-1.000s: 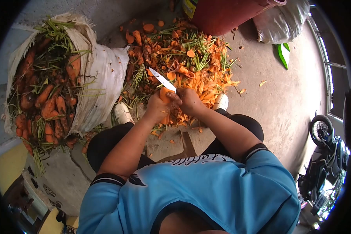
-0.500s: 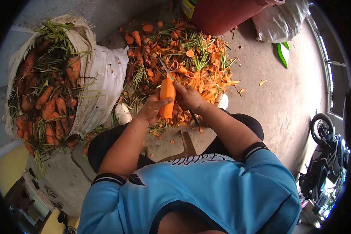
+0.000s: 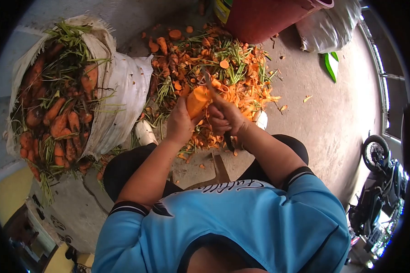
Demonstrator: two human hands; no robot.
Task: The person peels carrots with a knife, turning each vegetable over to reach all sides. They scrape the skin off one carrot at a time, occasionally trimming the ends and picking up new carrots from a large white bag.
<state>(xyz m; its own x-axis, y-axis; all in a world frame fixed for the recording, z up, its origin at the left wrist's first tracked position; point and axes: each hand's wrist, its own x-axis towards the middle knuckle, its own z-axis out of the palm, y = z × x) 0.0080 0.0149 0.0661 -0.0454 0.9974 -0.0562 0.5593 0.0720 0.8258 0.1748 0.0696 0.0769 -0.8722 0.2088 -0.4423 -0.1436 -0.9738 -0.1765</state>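
A thick peeled carrot (image 3: pixel 196 103), cut flat at its upper end, is gripped in my left hand (image 3: pixel 181 123), whose fingers wrap round it. My right hand (image 3: pixel 228 117) is closed on a knife (image 3: pixel 209 83). The blade points up and away beside the carrot's cut end, and the dark handle end sticks out below the hand. Under both hands a heap of carrot peelings (image 3: pixel 246 102) spreads on the floor, mixed with green tops and cut orange pieces.
On the left leans a white woven sack (image 3: pixel 123 98) full of unpeeled carrots (image 3: pixel 57 120) with green tops. A red bucket (image 3: pixel 269 20) stands behind the heap, near another white sack (image 3: pixel 330 27). A green leaf (image 3: pixel 331 67) lies on the concrete floor; a motorcycle (image 3: pixel 378 182) is at far right.
The carrot has tipped so that its cut upper end faces me. My right hand has turned and moved slightly down, with the knife blade now pointing more upright.
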